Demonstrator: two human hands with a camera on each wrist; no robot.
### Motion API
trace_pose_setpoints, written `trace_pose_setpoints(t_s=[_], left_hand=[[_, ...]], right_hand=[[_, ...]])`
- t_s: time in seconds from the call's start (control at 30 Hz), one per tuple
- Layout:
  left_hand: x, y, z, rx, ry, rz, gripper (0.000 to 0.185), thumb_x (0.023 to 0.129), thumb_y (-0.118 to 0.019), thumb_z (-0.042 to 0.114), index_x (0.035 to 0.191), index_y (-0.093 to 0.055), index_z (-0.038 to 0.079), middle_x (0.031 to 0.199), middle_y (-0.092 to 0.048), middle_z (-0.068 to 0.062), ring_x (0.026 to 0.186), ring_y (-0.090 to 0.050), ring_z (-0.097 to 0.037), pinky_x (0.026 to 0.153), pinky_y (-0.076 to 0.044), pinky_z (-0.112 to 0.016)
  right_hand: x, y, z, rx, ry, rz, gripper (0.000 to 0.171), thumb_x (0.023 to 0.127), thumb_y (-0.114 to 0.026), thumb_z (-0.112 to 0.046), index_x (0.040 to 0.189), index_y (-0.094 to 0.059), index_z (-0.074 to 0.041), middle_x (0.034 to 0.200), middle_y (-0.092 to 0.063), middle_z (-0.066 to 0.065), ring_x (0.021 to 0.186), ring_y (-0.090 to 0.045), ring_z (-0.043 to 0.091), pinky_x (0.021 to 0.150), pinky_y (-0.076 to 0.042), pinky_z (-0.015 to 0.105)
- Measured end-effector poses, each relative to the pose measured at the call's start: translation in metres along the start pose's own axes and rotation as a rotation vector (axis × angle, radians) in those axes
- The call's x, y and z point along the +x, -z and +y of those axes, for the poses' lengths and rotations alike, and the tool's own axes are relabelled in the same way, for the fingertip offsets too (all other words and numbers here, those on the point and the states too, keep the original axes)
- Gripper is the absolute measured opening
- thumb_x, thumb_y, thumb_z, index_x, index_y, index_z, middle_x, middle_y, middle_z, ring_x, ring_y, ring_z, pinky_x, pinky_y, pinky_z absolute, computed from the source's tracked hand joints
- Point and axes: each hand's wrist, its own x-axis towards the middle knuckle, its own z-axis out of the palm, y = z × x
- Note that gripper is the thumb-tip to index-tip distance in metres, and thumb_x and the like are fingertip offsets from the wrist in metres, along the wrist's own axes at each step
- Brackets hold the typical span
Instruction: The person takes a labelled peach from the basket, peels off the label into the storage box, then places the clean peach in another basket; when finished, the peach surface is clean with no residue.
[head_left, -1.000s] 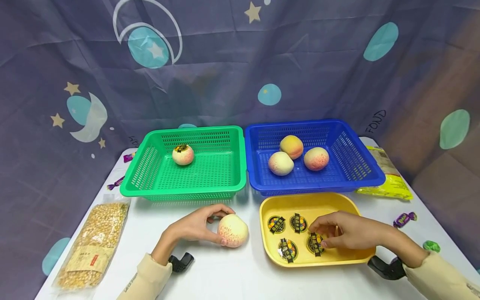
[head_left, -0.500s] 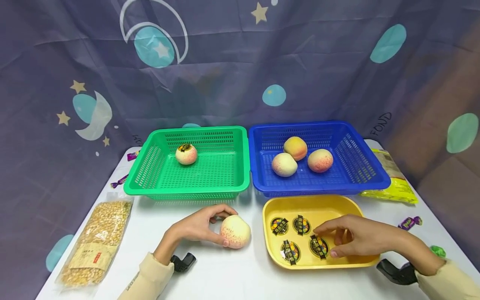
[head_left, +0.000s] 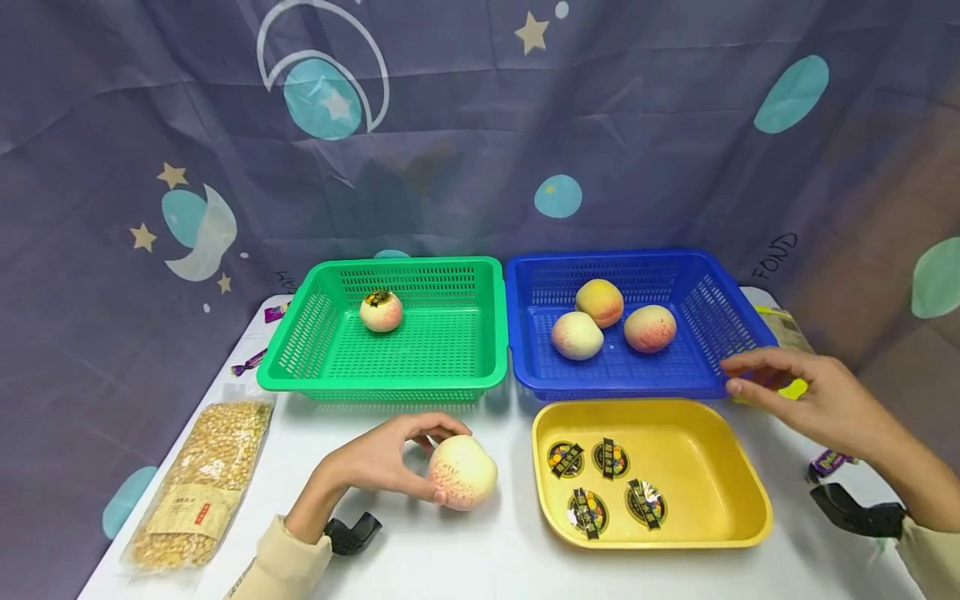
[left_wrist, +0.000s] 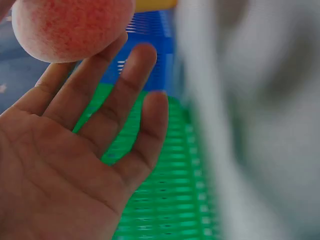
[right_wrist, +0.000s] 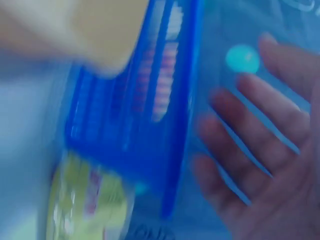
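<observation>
My left hand (head_left: 378, 458) grips a pale, red-speckled peach (head_left: 462, 472) between thumb and fingers, close over the white table. Its reddish side shows at the top of the left wrist view, with the other fingers spread loosely below. My right hand (head_left: 821, 404) hovers off the front right corner of the blue basket (head_left: 637, 385), fingers loosely bent and nothing visible in them. Below it stands a yellow tray (head_left: 720, 475) with several round black fruit stickers (head_left: 647, 503) on its left half. In the right wrist view, the fingers (right_wrist: 260, 112) are relaxed beside the basket's blurred wall.
A green basket (head_left: 408, 385) at the back left holds one peach (head_left: 381, 313) with a sticker on top. Three peaches (head_left: 649, 328) lie in the blue basket. A bag of corn kernels (head_left: 206, 479) lies left; wrapped candies (head_left: 828, 463) and a yellow bag (right_wrist: 90, 195) are right.
My right hand has lifted out of the yellow tray and moved right and back. The left hand still holds the peach, tilted slightly. The head view has shifted a little.
</observation>
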Motion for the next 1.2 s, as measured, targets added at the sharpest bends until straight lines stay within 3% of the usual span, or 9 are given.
trace_pose_setpoints(t_s=[0.07, 0.13, 0.2, 0.27, 0.33, 0.57, 0.77, 0.9, 1.2], left_hand=[[-0.002, 0.004, 0.007, -0.011, -0.043, -0.002, 0.066, 0.075, -0.09, 0.025, 0.134, -0.061, 0.027, 0.124, -0.069, 0.005, 0.115, -0.064, -0.013, 0.096, -0.052, -0.037], [-0.002, 0.009, 0.015, -0.03, -0.083, 0.0, 0.067, 0.075, -0.09, 0.022, 0.136, -0.061, 0.025, 0.124, -0.069, 0.003, 0.114, -0.065, -0.014, 0.095, -0.053, -0.035], [0.0, 0.013, 0.023, -0.056, -0.117, 0.003, 0.068, 0.076, -0.089, 0.018, 0.137, -0.06, 0.023, 0.126, -0.069, 0.0, 0.115, -0.065, -0.016, 0.096, -0.053, -0.034], [0.002, 0.018, 0.031, -0.077, -0.144, 0.014, 0.069, 0.076, -0.089, 0.015, 0.138, -0.06, 0.021, 0.128, -0.068, -0.001, 0.117, -0.065, -0.017, 0.098, -0.053, -0.034], [0.007, 0.023, 0.039, -0.095, -0.166, 0.029, 0.069, 0.076, -0.088, 0.013, 0.138, -0.059, 0.019, 0.131, -0.067, -0.003, 0.119, -0.064, -0.018, 0.1, -0.052, -0.035], [0.038, 0.037, 0.054, -0.163, -0.246, 0.078, 0.073, 0.081, -0.084, 0.018, 0.147, -0.053, 0.015, 0.139, -0.062, -0.008, 0.124, -0.062, -0.022, 0.1, -0.054, -0.043], [0.077, 0.046, 0.06, -0.122, -0.324, 0.124, 0.073, 0.084, -0.082, 0.026, 0.148, -0.051, 0.008, 0.141, -0.059, -0.011, 0.125, -0.057, -0.022, 0.098, -0.052, -0.045], [0.104, 0.05, 0.064, -0.092, -0.319, 0.159, 0.068, 0.083, -0.081, 0.022, 0.146, -0.055, 0.013, 0.138, -0.061, -0.007, 0.119, -0.058, -0.02, 0.093, -0.053, -0.046], [0.174, 0.047, 0.078, -0.082, -0.272, 0.192, 0.066, 0.083, -0.082, 0.016, 0.144, -0.055, 0.019, 0.132, -0.065, -0.002, 0.114, -0.063, -0.015, 0.092, -0.055, -0.042]], right_hand=[[0.004, 0.006, 0.012, -0.061, -0.072, 0.061, 0.032, 0.086, -0.081, -0.012, 0.117, -0.073, -0.01, 0.104, -0.071, -0.007, 0.091, -0.056, -0.001, 0.076, -0.047, 0.015], [0.008, 0.009, 0.024, -0.096, -0.149, 0.059, 0.046, 0.088, -0.08, -0.02, 0.129, -0.067, -0.005, 0.121, -0.068, 0.012, 0.11, -0.055, 0.017, 0.09, -0.048, 0.032], [0.011, 0.009, 0.034, -0.131, -0.207, 0.006, 0.064, 0.09, -0.077, -0.029, 0.143, -0.054, 0.0, 0.138, -0.054, 0.031, 0.123, -0.044, 0.041, 0.1, -0.038, 0.058], [0.014, 0.008, 0.041, -0.145, -0.258, -0.061, 0.08, 0.093, -0.071, -0.036, 0.154, -0.037, 0.001, 0.15, -0.037, 0.04, 0.125, -0.029, 0.062, 0.093, -0.023, 0.079], [0.017, 0.005, 0.046, -0.152, -0.299, -0.115, 0.089, 0.095, -0.066, -0.042, 0.16, -0.023, 0.0, 0.156, -0.026, 0.041, 0.129, -0.022, 0.067, 0.095, -0.015, 0.083], [0.022, -0.004, 0.054, -0.166, -0.32, -0.199, 0.096, 0.098, -0.058, -0.047, 0.161, -0.007, 0.005, 0.162, -0.009, 0.039, 0.132, -0.017, 0.07, 0.097, -0.014, 0.083], [0.022, -0.007, 0.053, -0.144, -0.327, -0.231, 0.1, 0.098, -0.058, -0.048, 0.161, 0.002, 0.002, 0.165, 0.002, 0.036, 0.141, -0.006, 0.07, 0.1, -0.007, 0.088], [0.021, -0.007, 0.054, -0.125, -0.338, -0.26, 0.103, 0.098, -0.057, -0.049, 0.161, 0.007, 0.0, 0.165, 0.01, 0.034, 0.146, 0.004, 0.067, 0.103, -0.001, 0.088], [0.02, -0.007, 0.058, -0.099, -0.349, -0.267, 0.104, 0.098, -0.057, -0.05, 0.161, 0.011, -0.003, 0.166, 0.014, 0.031, 0.148, 0.009, 0.062, 0.104, 0.002, 0.087]])
